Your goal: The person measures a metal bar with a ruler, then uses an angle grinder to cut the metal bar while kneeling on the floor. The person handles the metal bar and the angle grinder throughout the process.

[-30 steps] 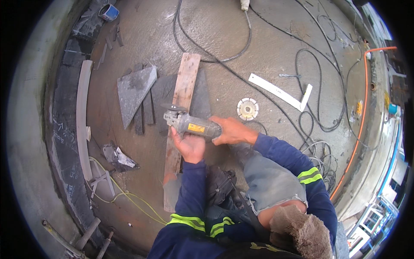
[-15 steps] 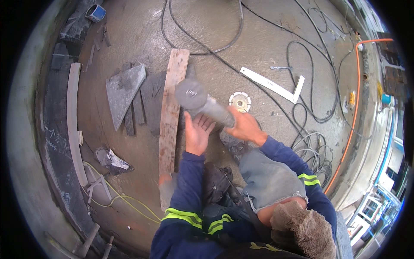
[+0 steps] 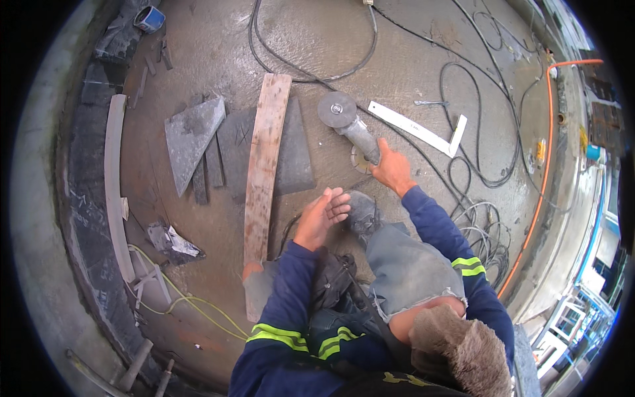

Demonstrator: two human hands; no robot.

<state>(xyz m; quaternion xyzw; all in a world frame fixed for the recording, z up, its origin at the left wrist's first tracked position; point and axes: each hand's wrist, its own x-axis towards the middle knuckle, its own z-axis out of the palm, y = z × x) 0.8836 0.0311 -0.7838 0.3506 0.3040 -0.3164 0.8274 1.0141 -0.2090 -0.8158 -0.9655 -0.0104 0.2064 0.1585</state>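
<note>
My right hand [image 3: 395, 171] is wrapped around the rear of a grey angle grinder [image 3: 360, 136], whose round disc [image 3: 337, 110] points away from me. Beneath the grinder's body, mostly covered by it, a segmented cutting disc [image 3: 358, 161] lies on the floor. My left hand [image 3: 322, 220] is empty, palm up with fingers stretched out, above my shoe. To the left, a wooden plank [image 3: 268, 142] rests across a dark flat slab [image 3: 296, 155]. A lighter angular slab [image 3: 195, 135] lies on narrow dark strips beside it.
A white L-shaped square [image 3: 410, 128] lies to the right of the grinder. Black cables [image 3: 486, 228] coil on the floor at right, near an orange hose [image 3: 544, 178]. Along the left wall are a pale wooden board [image 3: 114, 178], a blue-white bucket [image 3: 149, 20] and a yellow-green cord [image 3: 192, 301].
The grinder has moved right and away from me in my right hand, from over the plank to above the cutting disc. My left hand has drawn back from the grinder to the right.
</note>
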